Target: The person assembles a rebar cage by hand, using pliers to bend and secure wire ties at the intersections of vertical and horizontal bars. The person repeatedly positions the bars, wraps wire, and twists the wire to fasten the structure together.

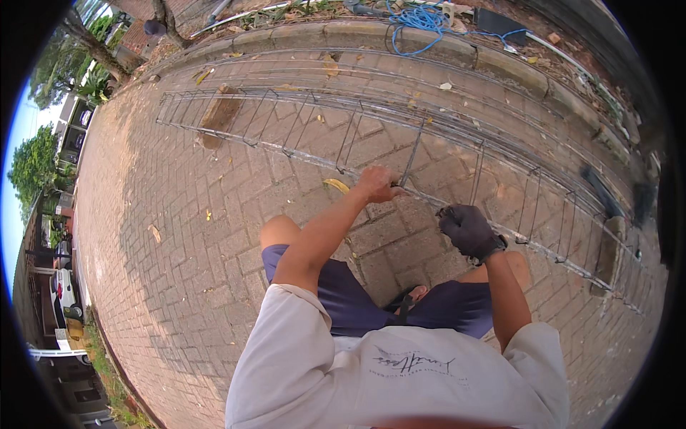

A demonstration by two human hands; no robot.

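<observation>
A long cage of thin steel rebar [307, 156] lies across the paving in front of me, its straight rods joined by square wire stirrups. My left hand [376, 184] is bare and closed around the near rod, with its fingertips beside the foot of a stirrup [412, 154]. A dark glove covers my right hand [468, 230], which is curled closed against the same rod, a little to the right. Its fingers hide whatever may be in them. Wooden blocks prop up the cage: one [220, 114] near the left end, another [611, 254] near the right.
Loose long rods [286, 53] lie beyond the cage, along a concrete curb [357, 34]. A tangled blue hose or rope [418, 25] rests over the curb. Brick paving [179, 222] with scattered dry leaves surrounds me. Tree trunks [96, 48] rise at the far left.
</observation>
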